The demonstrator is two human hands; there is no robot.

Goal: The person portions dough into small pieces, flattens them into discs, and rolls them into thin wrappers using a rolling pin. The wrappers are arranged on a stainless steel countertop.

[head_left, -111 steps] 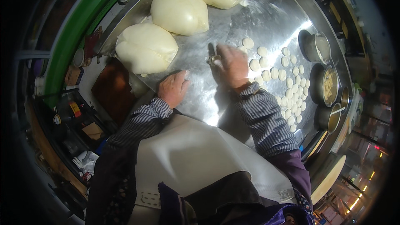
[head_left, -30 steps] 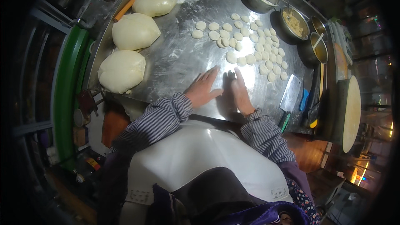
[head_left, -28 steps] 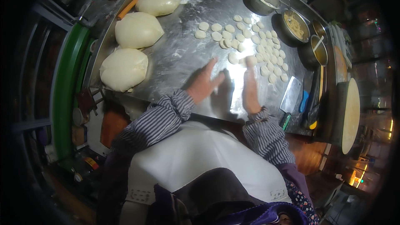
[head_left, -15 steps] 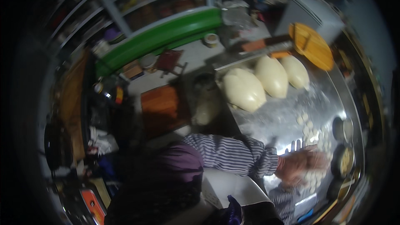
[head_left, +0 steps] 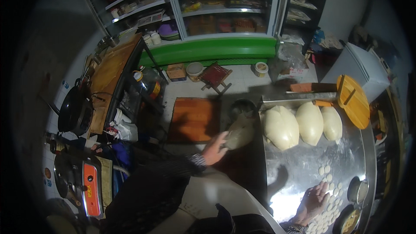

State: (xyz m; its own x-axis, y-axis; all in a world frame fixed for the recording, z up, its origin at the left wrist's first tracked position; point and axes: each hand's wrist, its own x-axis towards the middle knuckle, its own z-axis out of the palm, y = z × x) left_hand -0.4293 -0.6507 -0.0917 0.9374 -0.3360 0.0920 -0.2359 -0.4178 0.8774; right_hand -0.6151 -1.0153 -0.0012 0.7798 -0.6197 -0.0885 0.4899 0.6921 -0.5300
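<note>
My left hand [head_left: 215, 148] hangs in the air left of the metal worktable [head_left: 299, 158], its fingers stretched out and nothing in it. Low over the worktable's front part is my right hand [head_left: 313, 203], fingers extended and no object visible in it. Beside and partly under it lie several small flat dough pieces [head_left: 329, 214]; whether the hand touches them I cannot tell. Three big smooth lumps of dough stand along the worktable's far side: a left one [head_left: 281, 128], a middle one [head_left: 309, 123] and a right one [head_left: 332, 123].
Bowls [head_left: 358, 190] line the worktable's right edge, one with yellowish food [head_left: 350, 222]. A round wooden lid [head_left: 353, 102] leans at its far right corner. A reddish-brown mat [head_left: 195, 119] and a folding stool [head_left: 216, 77] are on the floor. At left are a wok [head_left: 74, 110] and an orange-fronted stove [head_left: 91, 188].
My left hand has drawn back leftward from over the small dough pieces to beyond the worktable's left edge. My right hand now shows over the worktable. The view has swung left.
</note>
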